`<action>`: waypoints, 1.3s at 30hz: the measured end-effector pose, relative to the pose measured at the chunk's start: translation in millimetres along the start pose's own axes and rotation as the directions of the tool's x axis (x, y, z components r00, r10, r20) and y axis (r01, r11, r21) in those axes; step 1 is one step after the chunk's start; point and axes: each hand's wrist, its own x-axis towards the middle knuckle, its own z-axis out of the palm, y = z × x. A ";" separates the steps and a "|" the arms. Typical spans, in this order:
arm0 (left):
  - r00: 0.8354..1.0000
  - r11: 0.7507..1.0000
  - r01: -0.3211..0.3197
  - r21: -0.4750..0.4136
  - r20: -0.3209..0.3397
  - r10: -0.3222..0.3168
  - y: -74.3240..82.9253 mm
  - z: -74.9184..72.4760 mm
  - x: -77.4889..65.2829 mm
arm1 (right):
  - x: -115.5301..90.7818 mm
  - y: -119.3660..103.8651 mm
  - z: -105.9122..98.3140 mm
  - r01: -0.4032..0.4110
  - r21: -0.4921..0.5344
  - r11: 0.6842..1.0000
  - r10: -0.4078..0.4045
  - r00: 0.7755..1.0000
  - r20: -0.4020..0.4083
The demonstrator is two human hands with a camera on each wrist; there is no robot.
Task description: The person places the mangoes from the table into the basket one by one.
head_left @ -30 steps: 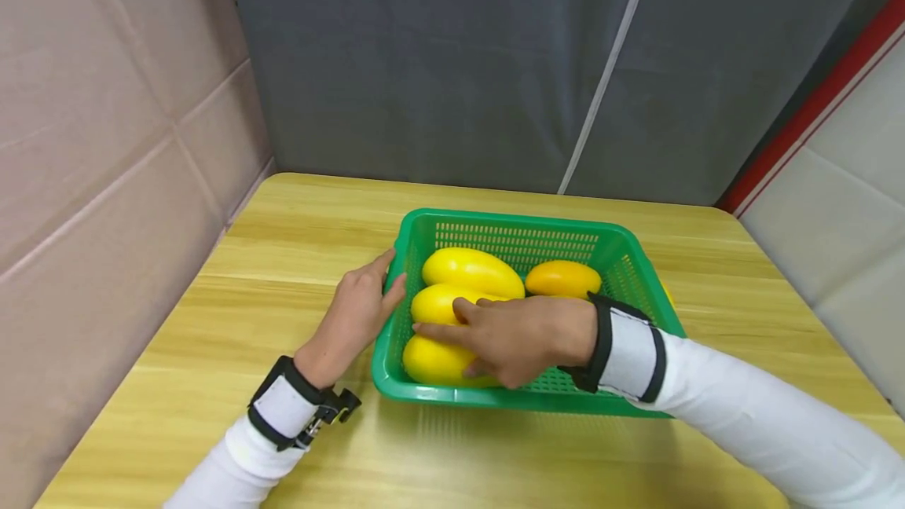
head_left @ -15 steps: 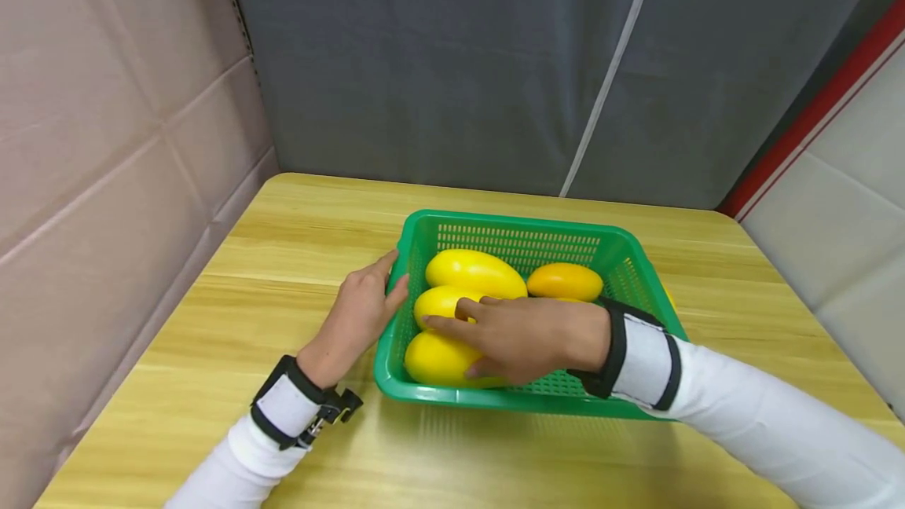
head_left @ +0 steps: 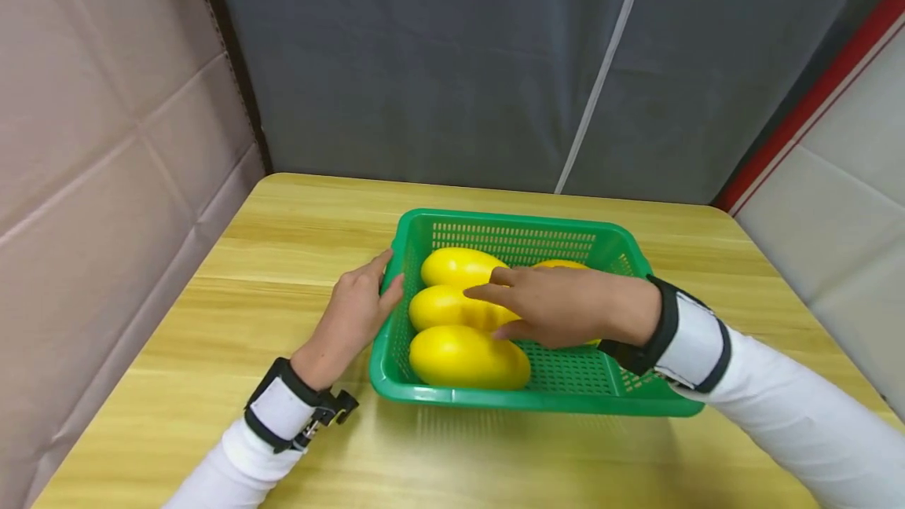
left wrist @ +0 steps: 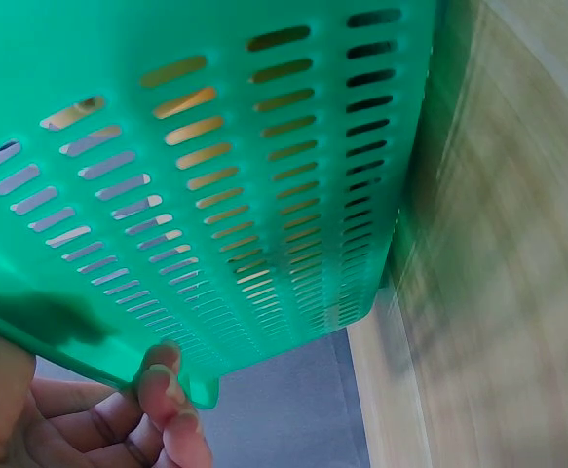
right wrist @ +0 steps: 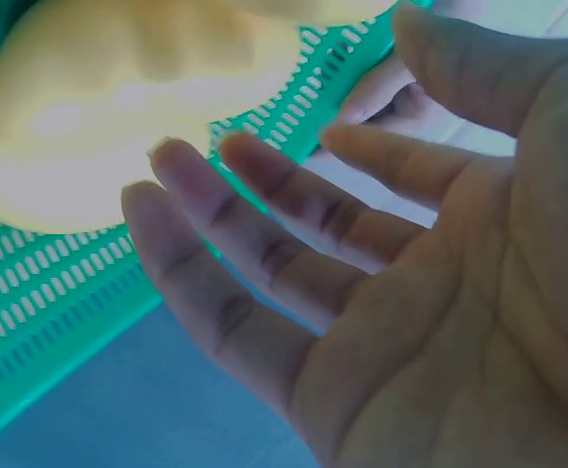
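A green plastic basket [head_left: 537, 400] holds several smooth, oval yellow fruits that look like mangoes. Three lie in a row on its left side: a front fruit [head_left: 467, 357], a middle fruit [head_left: 437, 307] and a back fruit [head_left: 456, 265]. Behind my right hand an orange-yellow fruit [head_left: 561, 264] is mostly covered. My left hand [head_left: 349, 313] grips the basket's left rim, its fingers on the outer side in the left wrist view. Fingers spread and slightly bent, my right hand [head_left: 566, 305] hovers over the basket beside the middle fruit, with nothing in its palm [right wrist: 459, 292].
The basket stands on a wooden table [head_left: 283, 258]. Behind the table hangs a grey curtain [head_left: 424, 77]. Pale padded wall [head_left: 113, 203] flanks the left, and a white panel [head_left: 848, 234] with a red strip the right. Each wrist wears a strap.
My right hand has lifted off the front fruits and drawn back to the right, leaving the front fruit fully in view and the orange-yellow one mostly covered. The left hand stays at the rim.
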 end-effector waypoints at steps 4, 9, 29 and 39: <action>1.000 1.000 0.000 -0.002 0.002 0.000 0.0 -1.3 -0.2 | 3.6 1.3 8.7 0.048 -0.006 0.999 -0.048 0.999 0.008; 1.000 1.000 0.004 0.000 0.012 -0.004 1.5 -1.2 0.7 | 12.7 -4.9 28.3 0.139 -0.018 0.990 -0.140 0.989 -0.042; 0.999 1.000 0.012 -0.003 0.039 -0.012 0.7 -1.5 0.6 | 34.1 -34.2 19.5 0.125 -0.184 0.975 -0.123 0.992 0.020; 0.999 1.000 0.015 -0.019 0.040 -0.014 0.7 -2.3 -0.3 | 34.9 -28.8 22.0 0.203 -0.214 0.955 -0.209 0.978 -0.004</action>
